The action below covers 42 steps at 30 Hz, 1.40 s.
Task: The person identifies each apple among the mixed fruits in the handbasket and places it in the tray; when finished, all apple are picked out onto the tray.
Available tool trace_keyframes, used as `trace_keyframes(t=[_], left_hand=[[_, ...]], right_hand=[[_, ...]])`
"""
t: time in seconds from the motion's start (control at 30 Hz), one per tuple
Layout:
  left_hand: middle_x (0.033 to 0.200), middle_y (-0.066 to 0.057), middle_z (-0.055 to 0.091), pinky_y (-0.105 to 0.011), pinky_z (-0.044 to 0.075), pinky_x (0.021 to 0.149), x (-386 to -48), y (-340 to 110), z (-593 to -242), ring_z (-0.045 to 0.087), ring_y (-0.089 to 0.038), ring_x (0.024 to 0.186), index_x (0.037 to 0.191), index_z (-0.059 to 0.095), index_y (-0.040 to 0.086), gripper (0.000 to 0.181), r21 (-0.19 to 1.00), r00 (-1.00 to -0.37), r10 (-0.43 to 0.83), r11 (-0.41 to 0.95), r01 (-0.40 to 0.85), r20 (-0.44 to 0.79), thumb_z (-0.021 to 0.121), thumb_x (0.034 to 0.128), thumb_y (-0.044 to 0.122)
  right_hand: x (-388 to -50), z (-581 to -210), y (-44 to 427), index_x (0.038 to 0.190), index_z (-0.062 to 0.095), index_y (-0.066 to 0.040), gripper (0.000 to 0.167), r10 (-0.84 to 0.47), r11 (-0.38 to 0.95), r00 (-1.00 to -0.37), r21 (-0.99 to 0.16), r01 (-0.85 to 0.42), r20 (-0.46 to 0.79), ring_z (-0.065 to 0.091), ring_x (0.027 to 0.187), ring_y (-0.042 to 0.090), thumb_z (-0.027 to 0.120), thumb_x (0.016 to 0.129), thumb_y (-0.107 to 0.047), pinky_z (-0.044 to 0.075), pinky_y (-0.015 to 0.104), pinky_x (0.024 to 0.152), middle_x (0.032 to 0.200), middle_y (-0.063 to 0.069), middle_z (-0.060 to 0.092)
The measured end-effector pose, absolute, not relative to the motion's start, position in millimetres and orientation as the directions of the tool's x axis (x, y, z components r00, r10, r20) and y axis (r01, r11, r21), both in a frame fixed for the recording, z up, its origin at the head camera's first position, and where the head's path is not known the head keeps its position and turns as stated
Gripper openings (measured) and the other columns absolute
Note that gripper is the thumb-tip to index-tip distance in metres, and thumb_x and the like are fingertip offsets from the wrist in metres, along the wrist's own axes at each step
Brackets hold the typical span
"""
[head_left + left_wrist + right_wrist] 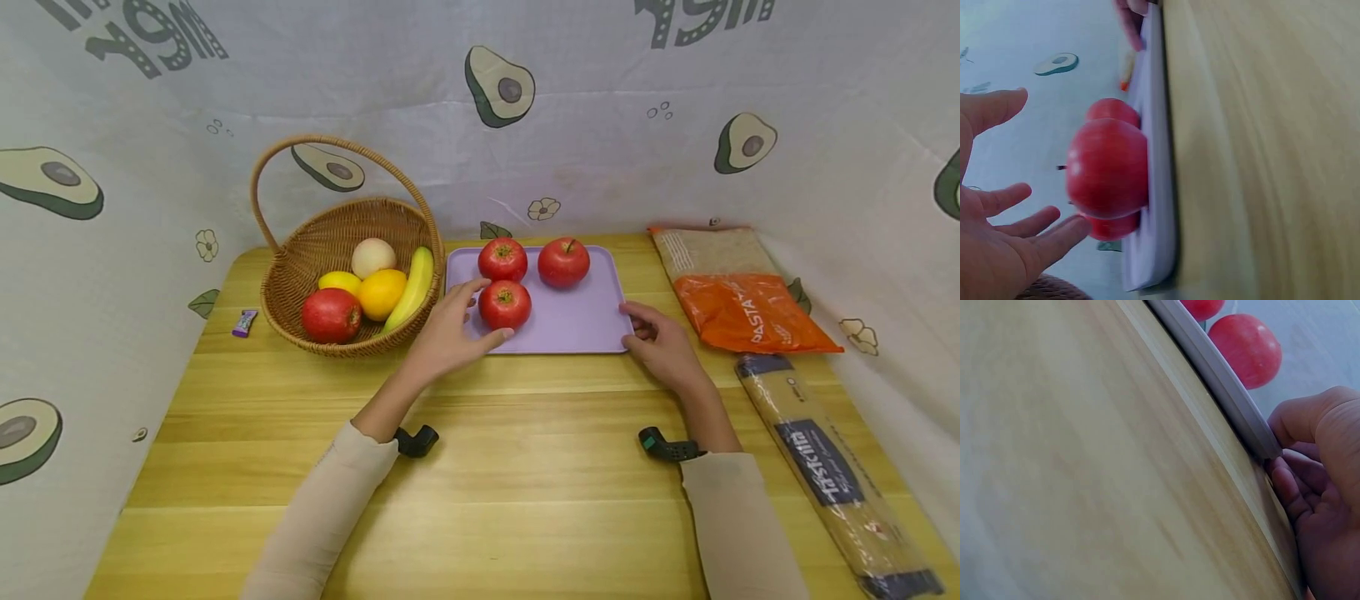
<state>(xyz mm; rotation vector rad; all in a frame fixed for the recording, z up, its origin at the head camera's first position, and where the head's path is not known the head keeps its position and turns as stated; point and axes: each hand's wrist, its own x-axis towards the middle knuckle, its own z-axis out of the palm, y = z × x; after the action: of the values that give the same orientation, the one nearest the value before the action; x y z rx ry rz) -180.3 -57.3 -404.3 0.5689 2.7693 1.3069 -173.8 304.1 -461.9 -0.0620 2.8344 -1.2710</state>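
Note:
A purple tray (577,321) lies on the table with three red apples on it. My left hand (447,333) reaches over its left side, fingers and thumb spread around the front apple (505,306). In the left wrist view a gap shows between the thumb and that apple (1109,169); whether a fingertip touches it I cannot tell. Behind it sit another apple (502,259) and, to the right, a stemmed apple (563,262). My right hand (663,343) holds the tray's right edge, its curled fingers and thumb at the rim in the right wrist view.
Left of the tray stands a wicker basket (300,239) holding an apple, a banana, a lemon and other fruit. A small purple wrapped candy (244,323) lies beside it. At the right are an orange pasta bag (750,300) and a long pasta pack (832,471).

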Motion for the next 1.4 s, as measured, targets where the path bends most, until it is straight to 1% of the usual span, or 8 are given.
trace_keyframes(t=[0.13, 0.23, 0.33, 0.5, 0.67, 0.9, 1.07, 1.4], left_hand=[[0.144, -0.009, 0.059, -0.037, 0.056, 0.103, -171, -71, -388, 0.061, -0.028, 0.128, 0.145, 0.054, 0.010, 0.066, 0.809, -0.908, 0.370, 0.461, 0.364, 0.198, 0.080, 0.0899, 0.037], [0.137, -0.005, 0.064, -0.035, 0.058, 0.099, -164, -85, -374, 0.067, -0.023, 0.120, 0.139, 0.060, 0.012, 0.055, 0.814, -0.901, 0.351, 0.424, 0.396, 0.255, 0.080, 0.0907, 0.033], [0.128, 0.000, 0.068, -0.034, 0.060, 0.095, -160, -103, -362, 0.068, -0.016, 0.112, 0.135, 0.063, 0.016, 0.051, 0.787, -0.897, 0.319, 0.446, 0.426, 0.305, 0.080, 0.0903, 0.032], [0.126, -0.004, 0.069, -0.040, 0.060, 0.096, -163, -132, -350, 0.067, -0.021, 0.114, 0.133, 0.065, 0.015, 0.050, 0.758, -0.904, 0.265, 0.494, 0.426, 0.336, 0.082, 0.0890, 0.031], [0.132, -0.008, 0.066, -0.049, 0.055, 0.104, -167, -160, -346, 0.062, -0.026, 0.123, 0.134, 0.065, 0.013, 0.054, 0.718, -0.918, 0.219, 0.573, 0.395, 0.331, 0.083, 0.0873, 0.032], [0.137, -0.010, 0.064, -0.056, 0.048, 0.104, -173, -192, -348, 0.058, -0.034, 0.127, 0.134, 0.065, 0.013, 0.056, 0.624, -0.930, 0.177, 0.700, 0.349, 0.322, 0.082, 0.0867, 0.037], [0.139, -0.011, 0.063, -0.060, 0.041, 0.110, -175, -205, -354, 0.055, -0.036, 0.133, 0.133, 0.065, 0.011, 0.055, 0.600, -0.941, 0.177, 0.733, 0.321, 0.287, 0.080, 0.0879, 0.038], [0.143, -0.014, 0.058, -0.065, 0.032, 0.111, -176, -217, -358, 0.050, -0.045, 0.132, 0.132, 0.065, 0.010, 0.053, 0.579, -0.973, 0.162, 0.783, 0.228, 0.164, 0.076, 0.0905, 0.041]], right_hand=[[-174, -462, 303, 0.151, 0.052, -0.006, 0.054, -0.051, 0.667, -0.999, -0.744, -0.026, -0.010, 0.052, 0.104, 0.028, 0.063, 0.098, -0.008, 0.039, 0.003, 0.079, 0.126, 0.023, 0.058], [-174, -462, 302, 0.150, 0.052, -0.005, 0.054, -0.054, 0.668, -0.999, -0.743, -0.031, -0.006, 0.052, 0.104, 0.027, 0.063, 0.098, -0.007, 0.039, 0.004, 0.079, 0.125, 0.022, 0.058], [-174, -462, 301, 0.150, 0.052, -0.005, 0.054, -0.055, 0.668, -0.998, -0.744, -0.037, 0.000, 0.052, 0.103, 0.027, 0.064, 0.098, -0.008, 0.039, 0.003, 0.078, 0.125, 0.022, 0.059], [-174, -462, 302, 0.150, 0.052, -0.005, 0.054, -0.054, 0.666, -0.999, -0.745, -0.039, 0.004, 0.052, 0.103, 0.027, 0.064, 0.098, -0.008, 0.038, 0.003, 0.079, 0.127, 0.023, 0.058], [-174, -463, 304, 0.151, 0.052, -0.006, 0.054, -0.047, 0.672, -0.999, -0.740, -0.033, 0.002, 0.051, 0.103, 0.026, 0.063, 0.098, -0.007, 0.039, 0.003, 0.079, 0.126, 0.022, 0.058], [-175, -463, 305, 0.151, 0.051, -0.006, 0.054, -0.055, 0.675, -0.998, -0.737, -0.040, 0.003, 0.051, 0.104, 0.027, 0.063, 0.098, -0.008, 0.038, 0.004, 0.080, 0.128, 0.022, 0.058], [-174, -463, 305, 0.152, 0.051, -0.006, 0.055, -0.056, 0.675, -0.998, -0.737, -0.033, -0.007, 0.052, 0.106, 0.027, 0.063, 0.098, -0.008, 0.038, 0.004, 0.080, 0.130, 0.023, 0.058], [-174, -463, 304, 0.151, 0.051, -0.005, 0.054, -0.059, 0.677, -0.998, -0.734, -0.043, 0.003, 0.050, 0.105, 0.027, 0.062, 0.098, -0.008, 0.038, 0.004, 0.081, 0.129, 0.022, 0.057]])
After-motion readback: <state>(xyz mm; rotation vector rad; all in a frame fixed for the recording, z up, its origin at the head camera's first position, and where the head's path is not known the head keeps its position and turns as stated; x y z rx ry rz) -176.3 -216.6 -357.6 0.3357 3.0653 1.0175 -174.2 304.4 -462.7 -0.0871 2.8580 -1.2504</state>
